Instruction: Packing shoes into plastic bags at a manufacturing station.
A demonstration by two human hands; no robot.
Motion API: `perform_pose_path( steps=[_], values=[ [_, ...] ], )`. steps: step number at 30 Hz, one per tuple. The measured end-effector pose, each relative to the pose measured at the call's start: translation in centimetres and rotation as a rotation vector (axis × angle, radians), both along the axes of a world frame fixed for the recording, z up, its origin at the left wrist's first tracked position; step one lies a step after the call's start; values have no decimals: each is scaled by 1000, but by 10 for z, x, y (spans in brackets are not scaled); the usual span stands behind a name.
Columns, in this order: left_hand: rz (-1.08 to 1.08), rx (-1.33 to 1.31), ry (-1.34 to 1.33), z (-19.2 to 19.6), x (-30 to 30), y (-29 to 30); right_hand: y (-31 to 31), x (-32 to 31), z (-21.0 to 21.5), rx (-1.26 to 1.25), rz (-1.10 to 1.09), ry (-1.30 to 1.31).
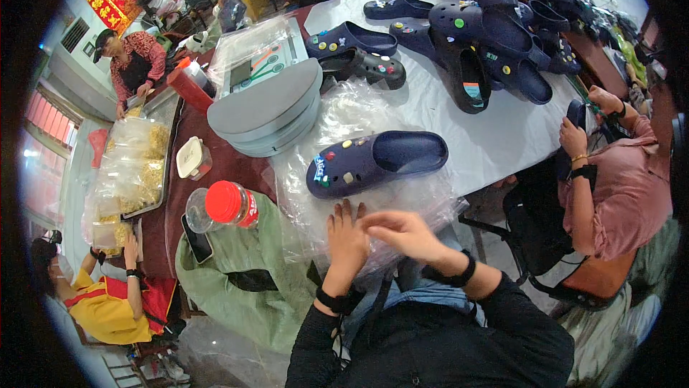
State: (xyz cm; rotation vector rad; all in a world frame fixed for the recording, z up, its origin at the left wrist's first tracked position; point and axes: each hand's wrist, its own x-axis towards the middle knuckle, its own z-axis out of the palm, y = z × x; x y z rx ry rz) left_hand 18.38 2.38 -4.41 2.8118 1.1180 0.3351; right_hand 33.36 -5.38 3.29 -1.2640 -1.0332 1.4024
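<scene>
A navy clog [377, 162] lies on a pile of clear plastic bags [305, 219] in front of me, its toe to the left and dotted with colourful charms. My left hand [347, 241] rests palm down on the bags just short of the clog, fingers spread and pointing at it. Right beside it, my right hand [405, 234] reaches leftward with thumb and fingers drawn together close to the left knuckles. Whatever those fingertips may hold is hidden. Neither hand touches the clog.
Many dark clogs [466, 36] are heaped at the far right. Stacked grey-blue sheets [265, 112] stand beyond the bags. A red-lidded jar [228, 203], a phone [197, 237] and a white-lidded tub [194, 158] are at left. Other people sit around the table; one at right holds a clog [575, 113].
</scene>
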Motion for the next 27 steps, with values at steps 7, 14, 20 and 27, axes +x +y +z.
perform_pose_path(
  steps=[7, 14, 20, 27],
  values=[
    [-35, -30, -71, 17, -1, -3, 16, 103, -14, 495, -34, -1327],
    [1, -26, -17, 16, 3, -1, 18, 72, -12, 578, -250, -1245],
    [-33, -318, -392, 29, -11, 13, -58, 72, 6, 213, -486, -311],
    [5, -151, -537, 61, -15, 25, -112, 74, 59, 135, -479, 152]
  ],
)
